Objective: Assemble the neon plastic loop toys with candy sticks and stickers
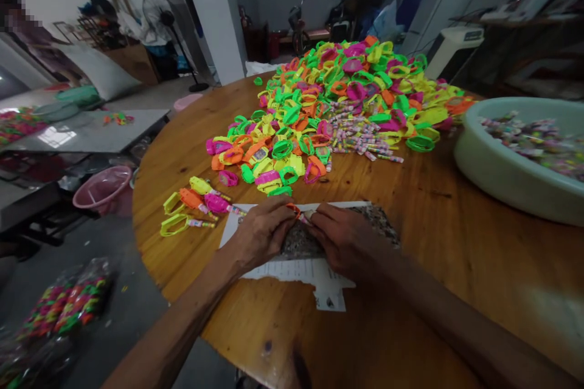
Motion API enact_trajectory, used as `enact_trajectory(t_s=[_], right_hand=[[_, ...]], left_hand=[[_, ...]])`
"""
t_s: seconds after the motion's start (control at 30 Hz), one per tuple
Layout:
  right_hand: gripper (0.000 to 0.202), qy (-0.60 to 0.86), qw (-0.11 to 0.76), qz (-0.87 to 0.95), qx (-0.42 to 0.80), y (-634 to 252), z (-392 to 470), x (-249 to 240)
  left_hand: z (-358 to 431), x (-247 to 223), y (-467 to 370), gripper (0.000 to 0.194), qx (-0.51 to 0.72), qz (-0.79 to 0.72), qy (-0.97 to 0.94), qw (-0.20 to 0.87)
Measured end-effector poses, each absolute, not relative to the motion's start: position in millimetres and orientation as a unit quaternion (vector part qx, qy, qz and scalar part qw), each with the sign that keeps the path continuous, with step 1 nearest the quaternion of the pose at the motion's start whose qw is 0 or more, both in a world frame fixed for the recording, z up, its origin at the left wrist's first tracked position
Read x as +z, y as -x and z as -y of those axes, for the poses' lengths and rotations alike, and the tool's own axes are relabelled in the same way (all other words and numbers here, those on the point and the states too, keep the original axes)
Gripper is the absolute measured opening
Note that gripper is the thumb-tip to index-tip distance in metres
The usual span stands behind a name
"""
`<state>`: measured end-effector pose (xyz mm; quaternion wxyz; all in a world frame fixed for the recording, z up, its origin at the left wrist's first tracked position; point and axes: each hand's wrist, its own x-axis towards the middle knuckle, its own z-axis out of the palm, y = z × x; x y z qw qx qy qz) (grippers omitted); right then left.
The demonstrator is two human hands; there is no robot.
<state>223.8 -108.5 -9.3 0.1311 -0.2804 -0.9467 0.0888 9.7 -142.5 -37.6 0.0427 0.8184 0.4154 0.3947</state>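
"Where the 2 hands meet, what exactly is being held?"

"It's a small orange band (292, 208) with a slim wrapped stick (304, 219), up above the speckled slab (297, 244) and the white paper (331, 299) on the tabletop (269, 328). The left hand (264, 228) pinches the band. The right hand (340, 232) has its fingers bent in around the stick's other end, though they hide much of the grip."

"How would you expect it to handle?"

"Light, I'd say, hardly any weight at all. The band looks like thin, bendy plastic that should give under a squeeze. The stick seems stiffer, its wrapper probably a bit slick, and whatever is inside might crack or crumble under a hard pinch."

"So where would you take hold?"

"Fingertips only: the band close to where the stick meets it, and the stick along its middle, gently."

"And which way does it point?"

"The stick's long axis runs slantwise, from the band at the left hand towards the right hand and slightly nearer the wearer. Over to the left, the loose group of bright bands (215, 203) lies with its sticks pointing mostly rightward too."
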Motion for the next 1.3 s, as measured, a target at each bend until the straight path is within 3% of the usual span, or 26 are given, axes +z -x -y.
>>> enact_trajectory(t_s=[0.17,0.53,0.77,0.93,1.13,1.3], right_hand=[[0.018,0.285,0.137,0.943,0.099,-222,109,-12],[0.021,0.312,0.05,0.947,-0.051,-216,116,-13],[0.02,0.279,0.048,0.951,-0.127,-207,120,-7],[0.02,0.255,-0.001,0.958,-0.134,-202,119,-3],[0.018,0.267,0.038,0.955,-0.126,-202,118,-12],[0.021,0.318,0.074,0.945,-0.017,-208,108,-2]], left_hand=[[143,-40,-10,0.015,0.398,-0.42,-0.814,0.046],[143,-41,-9,0.017,0.391,-0.43,-0.812,0.046],[143,-43,-9,0.017,0.402,-0.432,-0.806,0.055],[142,-42,-7,0.016,0.405,-0.428,-0.805,0.074],[144,-41,-12,0.017,0.356,-0.449,-0.817,0.062],[153,-35,2,0.018,0.354,-0.466,-0.811,0.023]])
